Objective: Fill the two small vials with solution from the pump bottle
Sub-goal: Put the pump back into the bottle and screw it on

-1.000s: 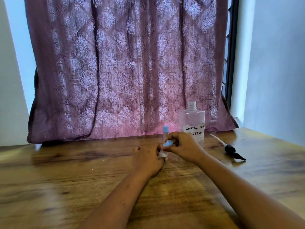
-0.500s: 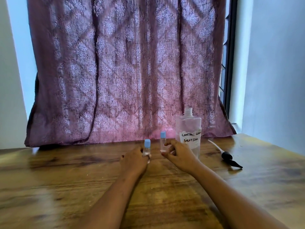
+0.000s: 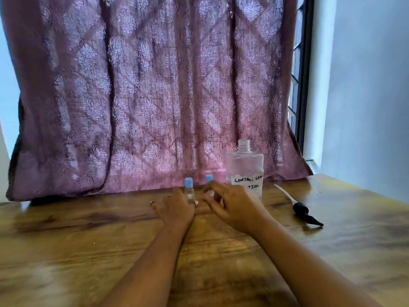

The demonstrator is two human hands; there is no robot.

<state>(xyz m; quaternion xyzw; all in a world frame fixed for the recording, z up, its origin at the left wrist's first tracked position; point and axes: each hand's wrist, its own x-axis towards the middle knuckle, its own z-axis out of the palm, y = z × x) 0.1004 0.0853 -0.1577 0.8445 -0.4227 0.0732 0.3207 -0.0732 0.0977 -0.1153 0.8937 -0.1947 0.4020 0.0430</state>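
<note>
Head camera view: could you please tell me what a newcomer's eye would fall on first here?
Probably the big patterned mauve curtain across the back. Next, the clear bottle with a handwritten label, uncapped, standing at the table's far edge, with two blue-capped vials to its left. Both hands rest beside the vials, and a black pump head lies to the right.

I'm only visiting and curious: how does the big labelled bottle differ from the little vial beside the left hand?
The pump bottle is far larger and flat-sided; the left vial is small, slim and round. The pump bottle's neck is open, its pump lying on the table; the left vial wears a blue cap. The pump bottle has a handwritten label; the left vial shows none. Both are clear and upright.
</note>
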